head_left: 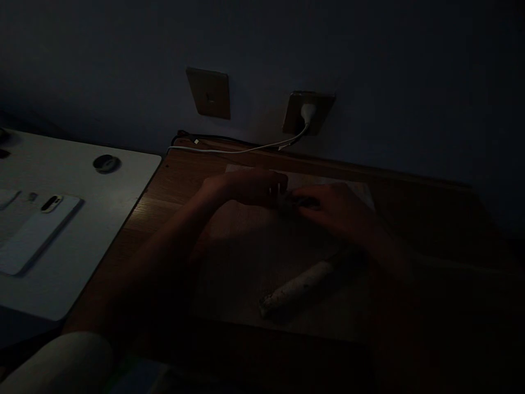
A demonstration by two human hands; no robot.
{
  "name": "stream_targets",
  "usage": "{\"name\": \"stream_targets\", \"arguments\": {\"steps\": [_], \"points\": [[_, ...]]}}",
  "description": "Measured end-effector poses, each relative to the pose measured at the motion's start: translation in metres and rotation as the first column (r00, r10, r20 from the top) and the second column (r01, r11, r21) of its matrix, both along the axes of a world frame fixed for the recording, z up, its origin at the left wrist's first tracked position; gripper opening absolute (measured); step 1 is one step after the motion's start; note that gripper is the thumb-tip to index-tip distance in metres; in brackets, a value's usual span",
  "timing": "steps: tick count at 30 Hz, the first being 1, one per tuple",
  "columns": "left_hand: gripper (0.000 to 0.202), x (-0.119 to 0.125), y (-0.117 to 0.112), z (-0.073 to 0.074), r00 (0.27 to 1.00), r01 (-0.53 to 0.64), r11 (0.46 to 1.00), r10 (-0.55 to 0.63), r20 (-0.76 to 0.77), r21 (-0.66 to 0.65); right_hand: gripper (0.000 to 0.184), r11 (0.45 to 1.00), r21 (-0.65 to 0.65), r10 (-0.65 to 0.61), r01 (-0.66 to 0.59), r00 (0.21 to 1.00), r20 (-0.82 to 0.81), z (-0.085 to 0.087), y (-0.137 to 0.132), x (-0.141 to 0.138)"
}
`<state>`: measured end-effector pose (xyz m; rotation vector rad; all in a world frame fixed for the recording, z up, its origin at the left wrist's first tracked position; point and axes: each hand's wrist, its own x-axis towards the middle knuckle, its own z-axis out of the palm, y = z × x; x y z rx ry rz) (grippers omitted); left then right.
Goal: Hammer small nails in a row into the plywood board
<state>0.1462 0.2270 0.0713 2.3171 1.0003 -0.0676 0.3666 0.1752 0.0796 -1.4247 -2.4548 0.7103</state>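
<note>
1. Small grey thing [284, 205]: b/w the two hands, near the far edge of a flat, pale board [238, 268]. Too dark to tell its exact shape or what it's made of.
2. L hand [258, 187]: fingers bent, right by it. Can't tell if they grip.
3. R hand [338, 208]: fingers bent in from the other side, w/ a dark bit by them. Can't tell if they grip.
4. Long round stick [299, 284]: pale, w/ rough dark spots at the near end, lying slanted on the board.
5. Brown wood desk [153, 205] under the board, a bit shiny on the L.
6. Smooth white tabletop [90, 219] alongside, w/ a flat white phone [36, 235] & dark ring [105, 163].
</note>
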Motion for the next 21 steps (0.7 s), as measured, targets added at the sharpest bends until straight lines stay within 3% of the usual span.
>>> {"name": "stream_targets", "arguments": {"steps": [8, 14, 19, 21], "points": [[0.042, 0.009, -0.005, -0.007, 0.997, 0.064, 0.998, -0.064, -0.054, 0.007, 0.038, 0.998, 0.044, -0.040, 0.042, 0.998, -0.050, 0.001, 0.000, 0.019], [0.036, 0.006, -0.008, -0.001, 0.995, 0.044, 0.999, -0.044, 0.092, 0.003, 0.034, 0.983, 0.112, -0.138, 0.144, 0.989, -0.061, 0.010, -0.004, 0.030], [0.004, -0.005, -0.008, 0.005, 0.964, -0.050, 0.985, 0.004, 0.266, 0.167, 0.010, 0.871, 0.383, -0.245, 0.308, 0.947, -0.207, 0.046, -0.020, 0.019], [0.012, -0.014, -0.013, 0.001, 0.950, -0.092, 0.967, 0.014, 0.311, 0.238, 0.010, 0.823, 0.453, -0.264, 0.342, 0.937, -0.227, 0.057, -0.028, 0.015]]}}
